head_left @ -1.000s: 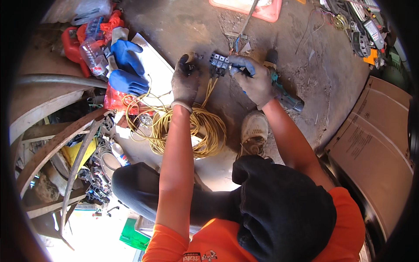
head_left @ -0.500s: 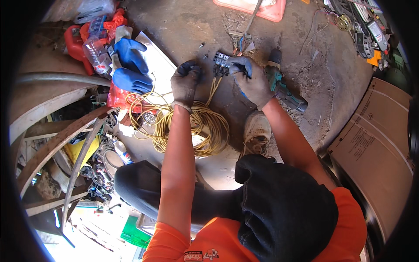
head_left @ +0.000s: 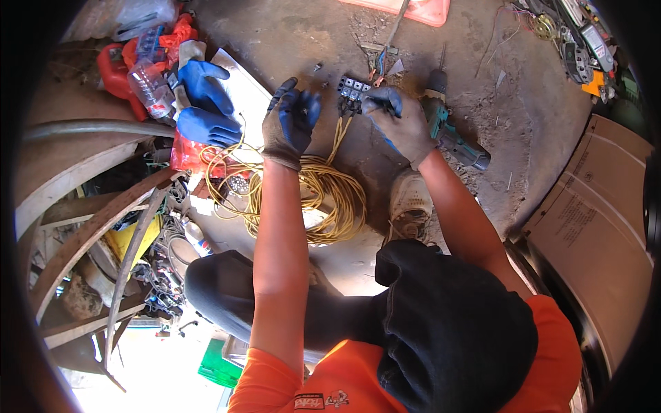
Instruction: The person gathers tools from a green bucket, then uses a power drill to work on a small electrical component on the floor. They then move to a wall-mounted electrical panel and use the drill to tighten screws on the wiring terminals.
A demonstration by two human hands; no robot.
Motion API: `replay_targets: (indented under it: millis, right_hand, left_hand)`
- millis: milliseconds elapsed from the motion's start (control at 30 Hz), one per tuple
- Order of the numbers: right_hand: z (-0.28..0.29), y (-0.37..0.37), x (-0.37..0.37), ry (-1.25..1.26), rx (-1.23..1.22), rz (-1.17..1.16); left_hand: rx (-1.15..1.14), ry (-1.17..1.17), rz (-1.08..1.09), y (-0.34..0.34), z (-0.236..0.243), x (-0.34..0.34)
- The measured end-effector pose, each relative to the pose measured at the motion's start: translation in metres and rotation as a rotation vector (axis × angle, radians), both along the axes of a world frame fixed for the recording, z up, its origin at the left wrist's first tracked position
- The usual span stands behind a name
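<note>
Just right of the white panel (head_left: 244, 86), the left hand (head_left: 292, 118) shows its blue palm side, fingers half curled; whether they pinch anything small, I cannot tell. Small metal bits (head_left: 317, 67) lie between it and the black terminal block (head_left: 353, 88), which sits on the floor with yellow wires (head_left: 340, 138) at its near side. The right hand (head_left: 398, 120) bends its fingers at the block's right end, its hold hidden. The step looks like close fingerwork at the block; the next move calls for steadiness and a fine pinch.
</note>
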State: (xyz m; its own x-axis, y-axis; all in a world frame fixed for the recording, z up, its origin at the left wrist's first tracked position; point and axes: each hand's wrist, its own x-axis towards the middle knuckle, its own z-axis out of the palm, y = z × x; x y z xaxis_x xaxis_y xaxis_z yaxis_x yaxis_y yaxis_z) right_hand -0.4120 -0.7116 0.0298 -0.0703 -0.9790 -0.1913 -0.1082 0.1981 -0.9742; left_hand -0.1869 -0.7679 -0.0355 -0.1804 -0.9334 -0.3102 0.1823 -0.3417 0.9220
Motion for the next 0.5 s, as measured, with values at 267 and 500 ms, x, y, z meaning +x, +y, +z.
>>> replay_targets:
  millis: [267,500]
  right_hand:
    - [-0.003,0.003,-0.001,0.018,-0.013,-0.007]
    - [0.012,0.014,-0.004,-0.206,-0.132,-0.110]
  left_hand:
    - [0.432,0.417,0.139,0.002,0.033,-0.013]
    - [0.535,0.498,-0.214,0.030,0.072,-0.045]
